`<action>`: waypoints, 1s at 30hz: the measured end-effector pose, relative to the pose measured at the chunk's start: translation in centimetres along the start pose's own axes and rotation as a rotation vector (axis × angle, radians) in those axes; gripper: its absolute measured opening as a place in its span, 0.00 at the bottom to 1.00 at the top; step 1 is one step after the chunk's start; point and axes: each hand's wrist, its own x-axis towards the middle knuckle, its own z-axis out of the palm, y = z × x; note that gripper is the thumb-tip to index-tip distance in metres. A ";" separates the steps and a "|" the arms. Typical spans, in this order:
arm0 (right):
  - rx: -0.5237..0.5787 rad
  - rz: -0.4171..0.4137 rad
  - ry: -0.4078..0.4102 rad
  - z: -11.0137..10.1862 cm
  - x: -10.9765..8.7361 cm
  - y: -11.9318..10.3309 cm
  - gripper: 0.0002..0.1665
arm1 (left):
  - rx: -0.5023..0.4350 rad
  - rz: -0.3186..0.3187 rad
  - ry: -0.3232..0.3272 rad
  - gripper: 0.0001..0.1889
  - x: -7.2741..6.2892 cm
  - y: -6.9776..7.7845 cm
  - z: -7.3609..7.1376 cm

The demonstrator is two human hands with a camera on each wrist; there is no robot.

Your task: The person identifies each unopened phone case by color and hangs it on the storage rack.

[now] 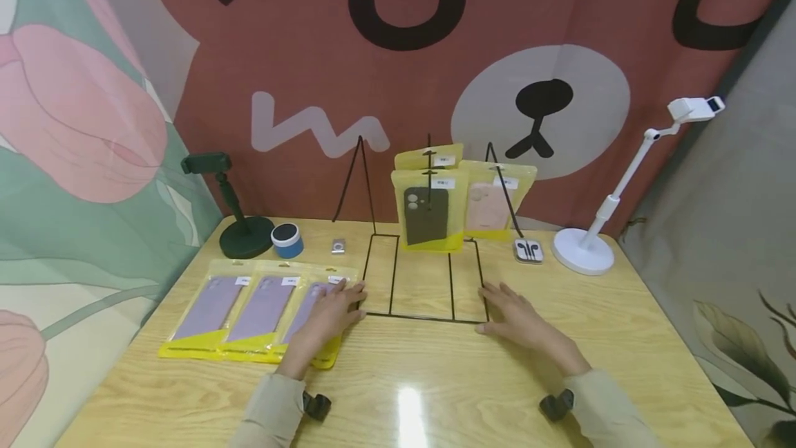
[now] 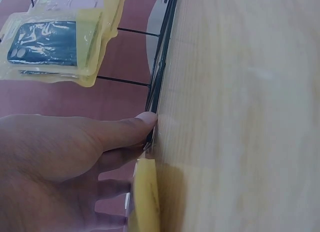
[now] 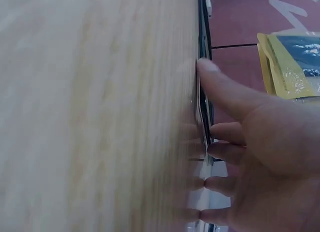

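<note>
A black wire display rack (image 1: 407,315) lies with its flat base on the table and its upright hooks toward the back. My left hand (image 1: 331,313) is at the base's front left corner, its thumb (image 2: 142,123) touching the wire. Those fingers are extended and overlap the nearest of several yellow-edged phone case packs (image 1: 251,351). At the front right corner rests my right hand (image 1: 519,316), fingers straight along the side wire and thumb (image 3: 212,74) by the front wire. From the hooks hang a dark phone case pack (image 1: 425,216), another behind it, and a pink phone case pack (image 1: 488,206).
Behind the flat packs stand a dark green phone stand (image 1: 245,237) and a blue-and-white round jar (image 1: 287,244). A small square item (image 1: 338,246) lies near the rack. Boxed earphones (image 1: 528,251) and a white phone stand (image 1: 583,251) are at the back right, before the curtain (image 1: 311,68).
</note>
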 end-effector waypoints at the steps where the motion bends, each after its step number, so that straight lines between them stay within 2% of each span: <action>1: -0.022 -0.004 0.005 0.0 0.0 0.2 0.46 | 0.002 0.002 0.001 0.23 0.1 0.1 0.0; 14: -0.046 -0.040 0.070 -0.2 -0.2 1.3 0.40 | -0.005 0.005 -0.005 0.23 0.3 0.8 -0.3; 22: -0.042 -0.045 0.051 0.2 0.0 1.2 0.39 | 0.037 0.027 0.028 0.23 0.0 0.7 0.0; 26: -0.050 -0.048 0.052 0.2 0.0 1.3 0.39 | 0.024 0.071 0.063 0.21 -0.1 0.7 -0.4; 30: -0.065 -0.054 0.047 0.3 0.1 1.1 0.39 | 0.001 0.137 0.162 0.19 -0.8 -0.3 -1.9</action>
